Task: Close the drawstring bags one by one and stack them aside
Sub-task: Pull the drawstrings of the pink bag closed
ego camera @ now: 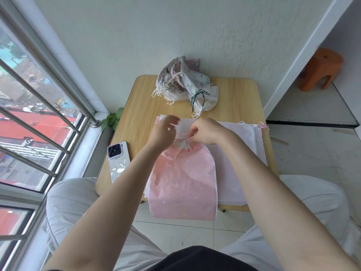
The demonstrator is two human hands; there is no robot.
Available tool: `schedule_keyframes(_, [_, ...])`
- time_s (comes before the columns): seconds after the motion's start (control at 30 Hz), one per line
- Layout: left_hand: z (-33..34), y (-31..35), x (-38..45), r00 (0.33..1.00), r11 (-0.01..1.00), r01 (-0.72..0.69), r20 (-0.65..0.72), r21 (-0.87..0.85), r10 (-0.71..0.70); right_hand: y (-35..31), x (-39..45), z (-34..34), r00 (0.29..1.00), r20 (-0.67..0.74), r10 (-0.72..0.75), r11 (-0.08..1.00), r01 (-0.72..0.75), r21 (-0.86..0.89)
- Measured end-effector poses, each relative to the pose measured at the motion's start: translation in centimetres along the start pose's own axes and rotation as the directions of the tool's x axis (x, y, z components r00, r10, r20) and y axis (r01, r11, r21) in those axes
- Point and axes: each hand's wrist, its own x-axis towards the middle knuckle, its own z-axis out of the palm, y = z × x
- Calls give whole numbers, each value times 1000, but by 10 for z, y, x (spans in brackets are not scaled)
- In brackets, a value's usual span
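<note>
A pink drawstring bag with white dots lies on the small wooden table, its bottom hanging over the near edge. Its neck is gathered tight. My right hand pinches the bag's pink cord at the gathered neck. My left hand is just left of the neck, blurred, fingers raised; what it holds is unclear. Under the pink bag lies a stack of flat pale bags. A heap of closed patterned bags sits at the table's far edge.
A phone in a pale case lies at the table's left near corner. A window with metal bars runs along the left. A green plant stands by the sill. An orange stool is at the far right.
</note>
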Motion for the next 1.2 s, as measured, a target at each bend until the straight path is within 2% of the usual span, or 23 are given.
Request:
schedule_keyframes(0.07, [-2,11,1,977,996,65,206,-67,-50,-2,0,0,1000,0,-6,1000,6,-5])
schedule_keyframes(0.13, [-5,17,1,951,994,105,294,-3,-99,-2,-1,0,1000,-4,-7,1000,7,-20])
schedule_keyframes(0.27, [-7,11,5,957,949,49,256,312,-133,2,0,0,1000,-6,1,999,-2,-47])
schedule_keyframes(0.37, [-11,12,3,959,907,64,227,417,-172,2,1,1,1000,-2,12,998,-12,-64])
schedule_keyframes(0.43, [-15,13,3,954,903,86,227,422,-197,1,1,2,1000,2,18,997,-17,-76])
schedule_keyframes(0.53, [-22,17,4,945,939,117,254,323,-205,1,2,4,999,3,46,993,-46,-113])
schedule_keyframes(0.6, [-24,20,4,930,978,171,307,122,-201,1,1,6,998,0,63,991,-62,-122])
schedule_keyframes(0.67, [-25,23,0,907,971,217,387,-98,-163,1,1,8,998,3,64,991,-63,-116])
schedule_keyframes(0.77, [-18,20,-4,892,937,228,443,-265,-92,2,3,9,997,-6,71,990,-71,-118])
schedule_keyframes(0.87, [-8,13,-8,908,914,238,409,-329,-89,4,2,11,996,-22,81,991,-83,-108])
schedule_keyframes(0.93, [-3,10,-10,928,899,258,349,-354,-129,5,1,12,997,-14,77,996,-77,-42])
schedule_keyframes(1.07, [4,9,-11,949,916,263,253,-302,-189,6,-2,9,998,-14,67,997,-67,50])
schedule_keyframes(1.2, [6,11,-9,961,946,224,212,-233,-175,7,-2,2,996,-30,85,996,-85,6])
